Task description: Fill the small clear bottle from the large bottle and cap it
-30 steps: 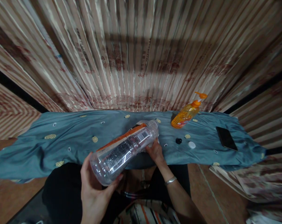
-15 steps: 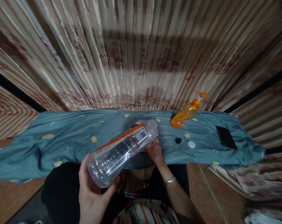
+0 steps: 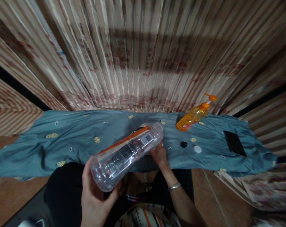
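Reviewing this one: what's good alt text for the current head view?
A person's left hand cups the base of a slanted clear bottle; the right hand holds it near the neck. To the right, a teal cloth bears an orange pump bottle, small black piece, white disc and black phone.

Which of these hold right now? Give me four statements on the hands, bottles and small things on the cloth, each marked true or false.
1. The left hand grips the clear bottle near its base. True.
2. The pump bottle has a green pump head. False: it is orange.
3. The white disc lies right of the black cap. True.
4. The silver bracelet is on the left wrist. False: it is on the right.
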`<state>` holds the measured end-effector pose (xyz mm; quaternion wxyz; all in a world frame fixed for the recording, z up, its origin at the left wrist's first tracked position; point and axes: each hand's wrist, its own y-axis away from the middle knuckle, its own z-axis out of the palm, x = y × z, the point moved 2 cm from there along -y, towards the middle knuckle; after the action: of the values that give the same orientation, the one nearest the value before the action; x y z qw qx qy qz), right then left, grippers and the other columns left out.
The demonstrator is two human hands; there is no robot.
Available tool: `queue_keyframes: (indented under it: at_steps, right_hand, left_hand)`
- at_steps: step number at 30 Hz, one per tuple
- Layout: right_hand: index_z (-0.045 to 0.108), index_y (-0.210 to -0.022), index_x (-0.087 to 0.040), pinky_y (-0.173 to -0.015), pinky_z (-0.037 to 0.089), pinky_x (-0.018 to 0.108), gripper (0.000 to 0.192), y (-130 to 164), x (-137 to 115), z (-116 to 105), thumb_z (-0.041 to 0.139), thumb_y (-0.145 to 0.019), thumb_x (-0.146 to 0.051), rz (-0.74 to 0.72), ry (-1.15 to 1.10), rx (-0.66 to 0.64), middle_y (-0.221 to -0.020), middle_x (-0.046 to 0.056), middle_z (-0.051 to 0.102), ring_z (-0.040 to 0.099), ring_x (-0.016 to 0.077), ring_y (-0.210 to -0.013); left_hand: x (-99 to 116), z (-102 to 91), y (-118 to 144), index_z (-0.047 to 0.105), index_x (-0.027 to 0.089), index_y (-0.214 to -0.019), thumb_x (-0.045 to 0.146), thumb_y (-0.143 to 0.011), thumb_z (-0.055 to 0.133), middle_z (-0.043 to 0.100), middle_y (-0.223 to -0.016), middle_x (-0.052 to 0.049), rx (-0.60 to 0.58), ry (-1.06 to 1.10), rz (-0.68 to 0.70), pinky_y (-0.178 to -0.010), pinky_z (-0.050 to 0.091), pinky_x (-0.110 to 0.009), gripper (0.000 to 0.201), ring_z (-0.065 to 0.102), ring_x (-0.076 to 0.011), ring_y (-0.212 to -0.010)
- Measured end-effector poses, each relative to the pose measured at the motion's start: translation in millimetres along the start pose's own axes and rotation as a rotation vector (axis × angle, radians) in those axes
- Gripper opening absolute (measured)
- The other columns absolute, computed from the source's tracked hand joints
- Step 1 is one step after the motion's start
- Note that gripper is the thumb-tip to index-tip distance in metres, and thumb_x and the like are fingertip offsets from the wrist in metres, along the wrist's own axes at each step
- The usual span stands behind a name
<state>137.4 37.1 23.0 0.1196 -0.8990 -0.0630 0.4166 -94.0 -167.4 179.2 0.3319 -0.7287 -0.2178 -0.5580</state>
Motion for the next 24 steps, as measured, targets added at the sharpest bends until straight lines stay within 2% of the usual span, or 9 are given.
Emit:
queue_keyframes:
  at_steps: [3,6,9,18,24]
  right_hand:
    - [0.068,-0.147,-0.014,-0.106,0.074,0.064,0.064,0.2,-0.5,-0.3,0.086,-0.087,-0.028,0.081,-0.031,-0.008,-0.127,0.023,0.087,0.087,0.0449,-0.121]
    - [0.068,-0.147,-0.015,-0.111,0.072,0.065,0.064,0.2,-1.8,-0.3,0.085,-0.086,-0.027,0.086,-0.054,-0.011,-0.133,0.024,0.087,0.086,0.0453,-0.125]
    - [0.068,-0.146,-0.017,-0.108,0.073,0.065,0.064,0.0,-2.3,-1.1,0.085,-0.085,-0.026,0.091,-0.057,-0.008,-0.127,0.021,0.088,0.087,0.0452,-0.122]
    - [0.069,-0.144,-0.017,-0.110,0.073,0.062,0.063,-0.7,-2.3,-3.3,0.085,-0.083,-0.024,0.119,-0.026,-0.044,-0.126,0.020,0.087,0.086,0.0444,-0.124]
    - [0.066,-0.147,-0.012,-0.109,0.071,0.070,0.068,-0.2,-3.8,-2.1,0.085,-0.084,-0.029,0.120,-0.024,-0.024,-0.129,0.026,0.086,0.086,0.0481,-0.123]
  left_hand:
    - [2.7,0.6,-0.1,0.065,0.027,-0.163,0.050,-0.073,0.105,0.070,-0.161,-0.015,0.013,-0.046,0.016,-0.135,0.053,-0.055,0.101,0.073,-0.0399,-0.149]
    - [13.2,3.2,-0.1,0.065,0.026,-0.162,0.052,-0.077,0.102,0.066,-0.167,-0.016,0.024,-0.072,-0.008,-0.135,0.053,-0.057,0.097,0.069,-0.0418,-0.154]
    - [20.2,4.9,-0.1,0.065,0.026,-0.162,0.050,-0.077,0.101,0.064,-0.169,-0.017,0.017,-0.072,-0.006,-0.131,0.058,-0.055,0.095,0.070,-0.0414,-0.152]
    - [19.1,3.6,0.2,0.064,0.025,-0.160,0.052,-0.074,0.103,0.065,-0.168,-0.016,0.010,-0.049,-0.060,-0.131,0.058,-0.054,0.099,0.069,-0.0408,-0.153]
    - [22.4,2.6,-1.7,0.067,0.025,-0.156,0.050,-0.072,0.104,0.068,-0.162,-0.015,0.040,-0.071,-0.046,-0.135,0.053,-0.056,0.096,0.065,-0.0424,-0.159]
